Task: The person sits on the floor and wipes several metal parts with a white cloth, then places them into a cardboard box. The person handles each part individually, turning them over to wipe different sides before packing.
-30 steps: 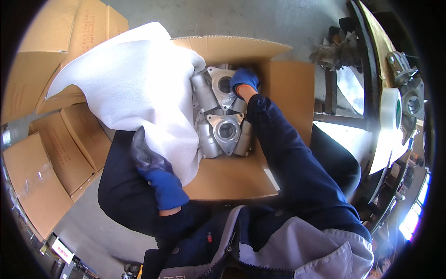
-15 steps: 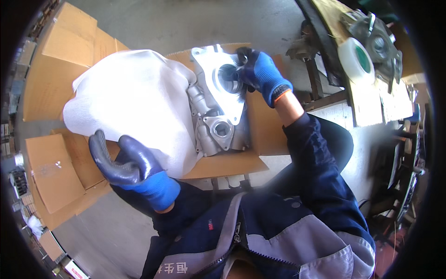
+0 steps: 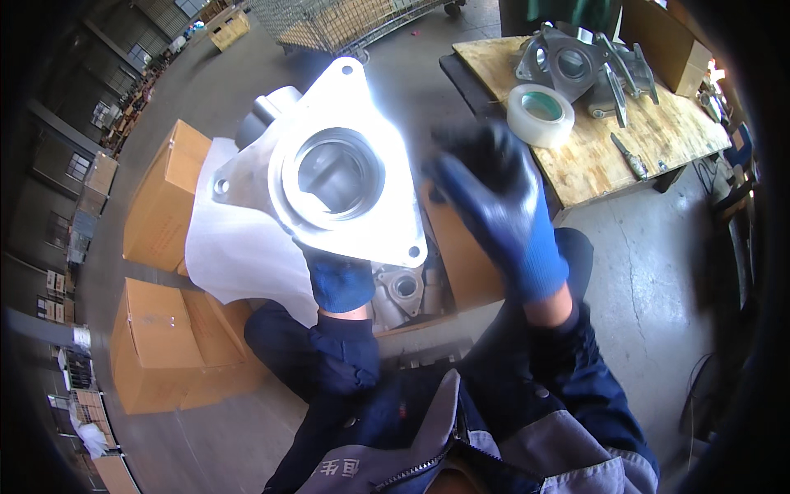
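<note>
- Sitting on the floor at far left, one opened cardboard box [image 3: 173,354] has its flaps splayed, and a second carton [image 3: 164,198] sits just beyond it.
- Next, a white sheet [image 3: 243,255] hangs in soft folds beside that carton, its upper part hidden by metal.
- And here's the big one: the silvery metal casting [image 3: 395,193], raised above the packing box, its flat three-cornered flange and round bore facing up at us, glare bright along the right side.
- Under its lower edge, the blue-gloved left hand [image 3: 340,284] grips and bears the casting from below, fingers tucked out of sight behind the flange.
- Just right of that wrist, smaller-looking castings [image 3: 403,286] nestle inside the packing box [image 3: 465,255].
- Over to the right hand [image 3: 498,193]: gloved, blurred, open and empty, thumb apart from the fingers, just beside the flange.
- Farther right, a tape roll [image 3: 522,119] lies on a wooden-topped table [image 3: 601,177], near a cluster of metal parts [image 3: 572,70] and a slim dark tool [image 3: 632,159].
</note>
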`<action>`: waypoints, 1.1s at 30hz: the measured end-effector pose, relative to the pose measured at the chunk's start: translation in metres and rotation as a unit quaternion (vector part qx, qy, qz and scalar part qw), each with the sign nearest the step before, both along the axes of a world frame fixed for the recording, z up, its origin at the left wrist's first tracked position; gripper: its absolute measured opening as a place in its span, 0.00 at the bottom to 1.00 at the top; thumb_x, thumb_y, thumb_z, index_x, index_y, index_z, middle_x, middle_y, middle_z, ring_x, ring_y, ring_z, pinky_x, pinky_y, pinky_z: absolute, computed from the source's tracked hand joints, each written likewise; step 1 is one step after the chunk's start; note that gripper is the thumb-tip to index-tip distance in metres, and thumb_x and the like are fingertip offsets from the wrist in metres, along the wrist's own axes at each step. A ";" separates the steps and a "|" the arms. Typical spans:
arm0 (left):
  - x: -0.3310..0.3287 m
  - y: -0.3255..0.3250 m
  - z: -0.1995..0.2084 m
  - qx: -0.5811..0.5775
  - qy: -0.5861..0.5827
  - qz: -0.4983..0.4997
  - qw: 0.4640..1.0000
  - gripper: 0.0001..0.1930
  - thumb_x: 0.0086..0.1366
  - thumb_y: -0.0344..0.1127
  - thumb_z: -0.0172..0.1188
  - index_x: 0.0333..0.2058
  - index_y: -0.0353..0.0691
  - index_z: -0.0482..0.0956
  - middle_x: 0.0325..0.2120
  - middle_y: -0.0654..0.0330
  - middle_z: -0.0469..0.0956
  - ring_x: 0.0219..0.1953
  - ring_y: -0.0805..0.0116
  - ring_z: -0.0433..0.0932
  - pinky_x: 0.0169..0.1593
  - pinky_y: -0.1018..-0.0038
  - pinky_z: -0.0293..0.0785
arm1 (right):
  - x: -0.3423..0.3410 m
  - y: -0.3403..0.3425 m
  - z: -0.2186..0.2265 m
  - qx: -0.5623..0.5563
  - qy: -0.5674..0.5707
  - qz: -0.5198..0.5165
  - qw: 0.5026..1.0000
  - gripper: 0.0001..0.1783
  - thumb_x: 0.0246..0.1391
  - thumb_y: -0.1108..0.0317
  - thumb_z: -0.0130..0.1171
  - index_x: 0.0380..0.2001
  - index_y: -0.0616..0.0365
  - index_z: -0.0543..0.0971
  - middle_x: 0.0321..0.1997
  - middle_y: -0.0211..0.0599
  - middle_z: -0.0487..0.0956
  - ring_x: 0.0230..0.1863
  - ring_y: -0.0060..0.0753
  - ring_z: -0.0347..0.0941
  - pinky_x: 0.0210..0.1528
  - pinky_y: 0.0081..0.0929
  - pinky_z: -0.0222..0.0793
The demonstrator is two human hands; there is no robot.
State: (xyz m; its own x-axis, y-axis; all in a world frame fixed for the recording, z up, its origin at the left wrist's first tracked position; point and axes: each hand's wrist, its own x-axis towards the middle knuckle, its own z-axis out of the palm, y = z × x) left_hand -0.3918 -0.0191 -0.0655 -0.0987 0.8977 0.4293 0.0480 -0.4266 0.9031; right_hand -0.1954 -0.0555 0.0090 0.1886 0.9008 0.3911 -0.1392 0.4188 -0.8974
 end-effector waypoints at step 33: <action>0.218 0.004 0.075 0.080 0.007 -0.356 0.931 0.50 0.61 0.62 0.61 0.70 0.39 0.47 0.61 0.43 0.65 0.60 0.51 0.70 0.62 0.57 0.68 | 0.201 -0.085 -0.067 -0.014 -0.064 -0.200 0.978 0.24 0.69 0.54 0.46 0.50 0.65 0.77 0.40 0.37 0.79 0.41 0.29 0.77 0.40 0.24 0.73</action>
